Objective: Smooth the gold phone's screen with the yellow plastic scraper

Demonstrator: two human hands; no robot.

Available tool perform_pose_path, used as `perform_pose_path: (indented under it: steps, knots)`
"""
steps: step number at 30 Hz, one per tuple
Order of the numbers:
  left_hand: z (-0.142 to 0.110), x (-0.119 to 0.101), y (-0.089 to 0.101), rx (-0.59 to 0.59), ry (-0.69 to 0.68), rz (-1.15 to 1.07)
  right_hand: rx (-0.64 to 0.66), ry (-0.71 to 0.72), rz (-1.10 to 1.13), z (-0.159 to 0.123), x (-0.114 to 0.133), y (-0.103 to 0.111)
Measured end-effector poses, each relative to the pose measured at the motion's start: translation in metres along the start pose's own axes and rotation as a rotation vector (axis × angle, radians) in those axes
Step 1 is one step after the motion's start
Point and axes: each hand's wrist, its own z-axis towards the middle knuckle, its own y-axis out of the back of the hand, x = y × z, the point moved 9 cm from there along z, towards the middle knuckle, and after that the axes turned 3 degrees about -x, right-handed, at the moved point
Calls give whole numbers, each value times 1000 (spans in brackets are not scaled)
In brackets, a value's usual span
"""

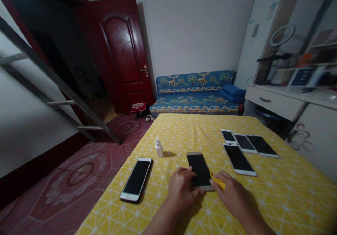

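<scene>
- Six phones lie on a yellow tablecloth (pixel 179 129) patterned with white lines; any marks on their bezels are too small to read.
- Stickers (pixel 272 11) on the tall white cabinet (pixel 256 27) and the print on a dark blue box (pixel 301 77) are likewise illegible at this distance.
- Gold phone (pixel 199 168): positioned at the near middle of the table, screen up and dark, with gold bezels above and below the glass; its lower end points toward the person.
- Left hand (pixel 181 185): curled around the lower left of the gold phone, fingertips over the left edge, thumb along the bottom edge, grasping it.
- Right hand (pixel 229 187): closed on a small yellow cloth (pixel 219 182), pinched between thumb and fingers at the phone's lower right edge.
- Surroundings: a white-fronted phone (pixel 136 178) lies to the left, a small white bottle (pixel 159 148) stands beyond it, and four white-framed phones (pixel 239 158) are grouped at the right.
</scene>
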Motion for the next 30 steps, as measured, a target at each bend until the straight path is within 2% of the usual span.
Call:
perform_pose_path:
  steps: [12, 21, 30]
  knots:
    - [2, 2, 3, -29, 18, 63, -16, 34, 21, -2, 7, 3]
    - [3, 3, 5, -31, 24, 101, 33, -29, 4, -1, 0, -4]
    - [4, -5, 1, -24, -74, 80, 22, -44, 3, 0, -7, -11]
